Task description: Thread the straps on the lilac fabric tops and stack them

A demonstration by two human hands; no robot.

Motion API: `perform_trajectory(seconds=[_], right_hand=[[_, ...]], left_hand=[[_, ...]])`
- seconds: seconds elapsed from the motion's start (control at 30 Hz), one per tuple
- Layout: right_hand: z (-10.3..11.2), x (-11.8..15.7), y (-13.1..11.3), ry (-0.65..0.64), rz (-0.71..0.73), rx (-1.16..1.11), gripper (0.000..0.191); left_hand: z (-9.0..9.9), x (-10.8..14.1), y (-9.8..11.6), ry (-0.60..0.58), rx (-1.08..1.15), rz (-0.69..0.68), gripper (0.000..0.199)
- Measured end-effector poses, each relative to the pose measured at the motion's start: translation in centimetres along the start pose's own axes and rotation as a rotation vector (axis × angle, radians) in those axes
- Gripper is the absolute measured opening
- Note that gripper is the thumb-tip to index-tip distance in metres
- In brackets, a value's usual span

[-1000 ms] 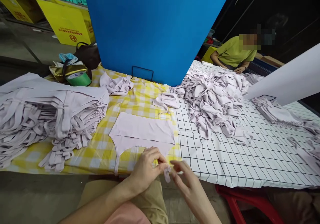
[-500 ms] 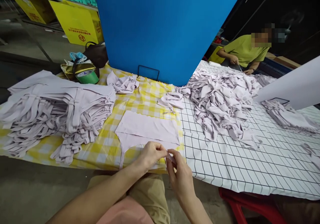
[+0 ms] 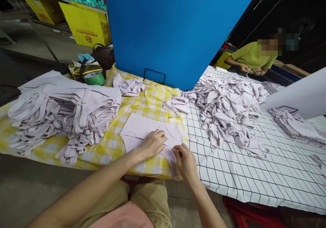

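A pale lilac strappy top [image 3: 139,126] lies spread on the yellow checked cloth before me, its shoulder straps towards my lap. My left hand [image 3: 154,142] rests flat on its middle, fingers stretched out and palm down. At the garment's right side my right hand [image 3: 185,158] is closed, thumb and forefinger pinched together. A tiny dark tip shows at the pinch, too small to name. The right strap [image 3: 174,168] hangs down towards the table edge, just left of the right hand.
Left stands a tall stack of similar tops [image 3: 68,99]. A loose heap of lilac garments [image 3: 226,102] covers part of the white grid cloth [image 3: 224,173]. A blue panel [image 3: 175,31] rises at the back. Across the table sits a co-worker [image 3: 252,56], hands together. A red stool [image 3: 244,211] stands below.
My left hand has let go of the strap and moved up onto the garment, flattening out. The right hand has shifted slightly right and up, still pinching. The view has swung a little left.
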State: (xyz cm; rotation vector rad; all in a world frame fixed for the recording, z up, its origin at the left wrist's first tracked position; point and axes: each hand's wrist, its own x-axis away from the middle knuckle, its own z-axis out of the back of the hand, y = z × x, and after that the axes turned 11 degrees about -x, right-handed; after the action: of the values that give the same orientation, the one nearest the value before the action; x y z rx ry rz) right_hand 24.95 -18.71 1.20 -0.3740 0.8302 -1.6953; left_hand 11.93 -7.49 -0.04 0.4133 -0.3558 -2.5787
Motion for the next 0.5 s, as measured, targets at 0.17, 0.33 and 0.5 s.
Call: perform_trajectory(seconds=[0.17,0.33,0.5], right_hand=[[-0.4,-2.1,0.7,-0.067,-0.041,0.011,0.019],[-0.5,-3.1,0.8,-0.134,-0.022,0.069,0.021],[-0.4,-3.8,0.7,-0.200,0.002,0.173,0.019]], left_hand=[[-1.1,-0.8,-0.6,-0.056,-0.217,-0.170,0.010],[-1.5,-1.4,-0.8,-0.047,-0.087,-0.048,0.013],[-1.2,-2.1,-0.9,-0.095,0.082,0.071,0.011]])
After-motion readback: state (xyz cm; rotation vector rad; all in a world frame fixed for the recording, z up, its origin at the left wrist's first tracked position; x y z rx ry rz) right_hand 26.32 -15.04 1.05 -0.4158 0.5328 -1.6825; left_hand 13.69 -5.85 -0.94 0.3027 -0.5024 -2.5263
